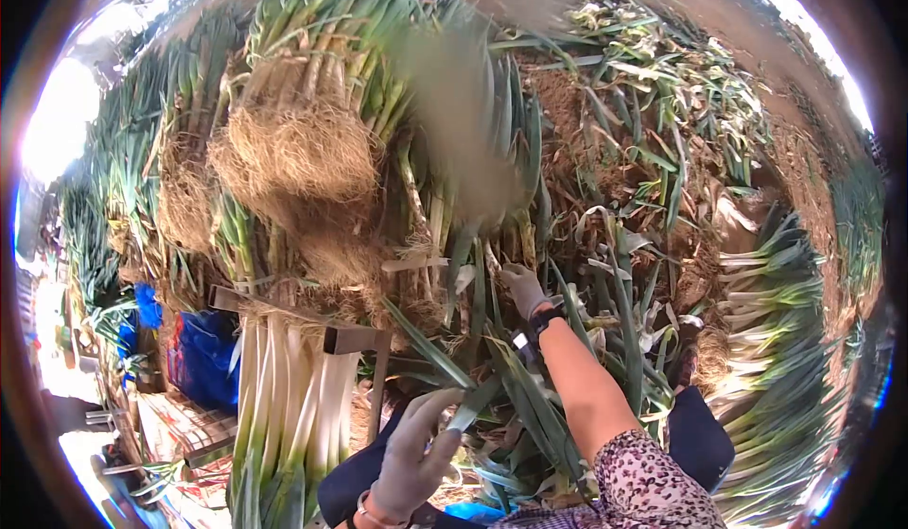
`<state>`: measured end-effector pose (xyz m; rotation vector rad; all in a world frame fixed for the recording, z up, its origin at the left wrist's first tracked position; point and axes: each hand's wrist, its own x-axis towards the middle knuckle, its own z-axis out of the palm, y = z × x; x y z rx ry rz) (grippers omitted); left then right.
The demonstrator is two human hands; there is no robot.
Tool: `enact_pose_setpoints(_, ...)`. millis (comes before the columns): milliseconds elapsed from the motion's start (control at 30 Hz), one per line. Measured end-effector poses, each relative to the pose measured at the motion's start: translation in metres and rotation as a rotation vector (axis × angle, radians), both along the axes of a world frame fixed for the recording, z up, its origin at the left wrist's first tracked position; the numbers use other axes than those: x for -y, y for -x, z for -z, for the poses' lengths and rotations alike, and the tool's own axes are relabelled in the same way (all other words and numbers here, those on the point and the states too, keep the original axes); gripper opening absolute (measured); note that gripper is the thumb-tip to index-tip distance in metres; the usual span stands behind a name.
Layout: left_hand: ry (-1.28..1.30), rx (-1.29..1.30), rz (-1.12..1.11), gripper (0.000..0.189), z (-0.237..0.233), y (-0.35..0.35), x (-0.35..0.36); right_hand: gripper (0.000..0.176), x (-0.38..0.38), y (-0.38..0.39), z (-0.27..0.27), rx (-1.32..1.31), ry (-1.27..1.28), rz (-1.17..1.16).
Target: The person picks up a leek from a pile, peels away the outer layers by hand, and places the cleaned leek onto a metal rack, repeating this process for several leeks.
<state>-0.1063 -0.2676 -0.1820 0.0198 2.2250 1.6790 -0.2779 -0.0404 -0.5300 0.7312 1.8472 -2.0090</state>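
My left hand (413, 458), in a pale glove with a bracelet at the wrist, is at the bottom centre. Its fingers are apart, beside a green leek leaf (478, 401), and nothing is held in them. My right hand (523, 291), also gloved and with a dark watch, reaches forward to the lower end of a leek stalk (494, 262) in the pile. Its fingers curl at the stalk; their tips are partly hidden, and I cannot make out whether they close on it. Long green leaves (534, 406) lie between my arms.
Rooted leek bundles (298, 146) are stacked ahead and left. Cleaned white leeks (284, 387) stand beside a wooden frame (355, 340) at lower left. More leeks (780, 340) lie in a row at right. Leaf scraps (653, 66) cover the ground behind. A blue bag (206, 359) is at left.
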Motion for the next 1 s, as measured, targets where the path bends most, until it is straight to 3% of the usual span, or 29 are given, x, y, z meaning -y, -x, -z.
enact_pose_setpoints(33, -0.078, 0.085, -0.082, 0.043, 0.001, 0.002, -0.001, 0.037, -0.002, 0.010, -0.015, 0.076, 0.124, 0.008)
enact_pose_setpoints(100, -0.110, 0.133, -0.142, 0.041, 0.001, 0.006, -0.002, 0.031, -0.058, 0.028, 0.037, -0.453, -0.752, -0.539)
enact_pose_setpoints(167, -0.025, 0.063, -0.086, 0.037, -0.002, 0.009, 0.000, 0.028, -0.069, 0.029, 0.051, -0.532, -1.056, -0.573)
enact_pose_setpoints(233, -0.027, 0.147, -0.100, 0.037, -0.005, 0.011, -0.001, 0.029, -0.057, 0.027, 0.052, -0.149, -0.799, -0.086)
enact_pose_setpoints(333, -0.088, 0.251, -0.076, 0.040, 0.000, 0.007, 0.001, 0.030, -0.006, 0.027, -0.006, -0.397, -0.785, -0.086)
enact_pose_setpoints(433, -0.175, 0.297, -0.042, 0.045, -0.003, 0.006, 0.001, 0.035, 0.029, 0.047, 0.012, -0.087, -0.618, -0.057)
enact_pose_setpoints(533, -0.227, 0.324, -0.071, 0.045, -0.003, 0.007, 0.002, 0.041, 0.028, 0.062, 0.030, 0.047, 0.075, -0.183)
enact_pose_setpoints(633, -0.207, 0.286, -0.023, 0.044, -0.003, 0.011, 0.002, 0.036, 0.023, 0.062, 0.013, 0.213, 0.434, 0.115)
enact_pose_setpoints(667, -0.195, 0.273, 0.001, 0.043, -0.004, 0.013, 0.002, 0.035, 0.021, 0.057, 0.016, 0.111, 0.536, 0.096)
enact_pose_setpoints(767, -0.196, 0.286, -0.025, 0.042, -0.004, 0.010, 0.000, 0.034, -0.001, 0.048, 0.004, 0.135, 0.539, -0.071)
enact_pose_setpoints(833, -0.214, 0.266, -0.021, 0.043, -0.004, 0.008, -0.003, 0.034, -0.023, 0.036, -0.046, -0.091, 0.184, -0.320)
enact_pose_setpoints(933, -0.180, 0.308, -0.001, 0.044, -0.008, 0.003, -0.006, 0.029, -0.038, -0.004, -0.105, -0.209, 0.398, -0.153)
enact_pose_setpoints(967, -0.104, 0.220, 0.106, 0.044, -0.008, 0.004, -0.005, 0.028, -0.047, -0.014, -0.100, -0.047, 0.491, -0.058)
enact_pose_setpoints(1000, -0.036, 0.079, 0.067, 0.039, 0.000, 0.001, -0.011, 0.028, -0.057, -0.025, -0.098, 0.110, 0.584, 0.041)
